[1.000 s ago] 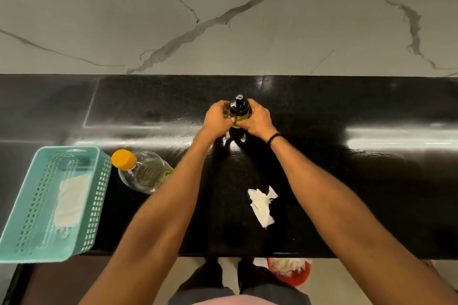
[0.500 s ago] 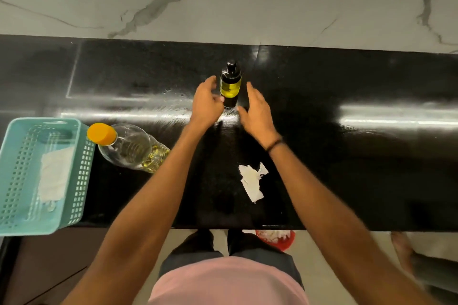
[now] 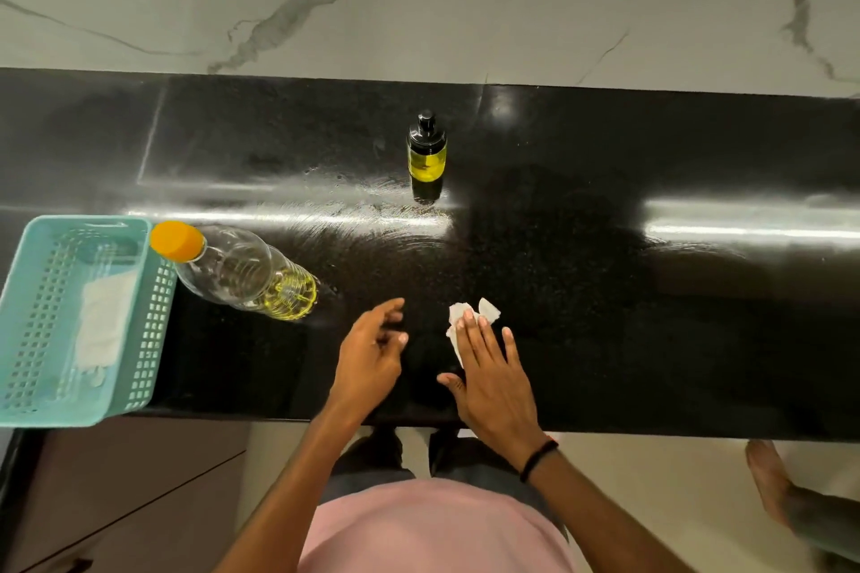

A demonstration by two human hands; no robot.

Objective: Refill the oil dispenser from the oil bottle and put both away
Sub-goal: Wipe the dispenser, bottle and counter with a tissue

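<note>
The oil dispenser (image 3: pixel 426 149), a small glass bottle with a black pump top and yellow oil inside, stands alone and upright at the back middle of the black counter (image 3: pixel 605 293). The clear oil bottle (image 3: pixel 242 272) with an orange cap stands at the left, a little oil at its bottom, next to the basket. My right hand (image 3: pixel 488 368) lies flat with straight fingers on a crumpled white tissue (image 3: pixel 465 321) near the front edge. My left hand (image 3: pixel 372 354) hovers beside it, fingers loosely curled, holding nothing.
A teal plastic basket (image 3: pixel 28 340) with a white cloth inside sits at the counter's left front corner, overhanging the edge. A marble wall rises behind the counter. Someone's bare foot (image 3: pixel 772 479) shows on the floor at the lower right.
Both hands let go of the dispenser and drew back toward the front edge. My right hand came down onto the tissue; the dispenser stays where it stood.
</note>
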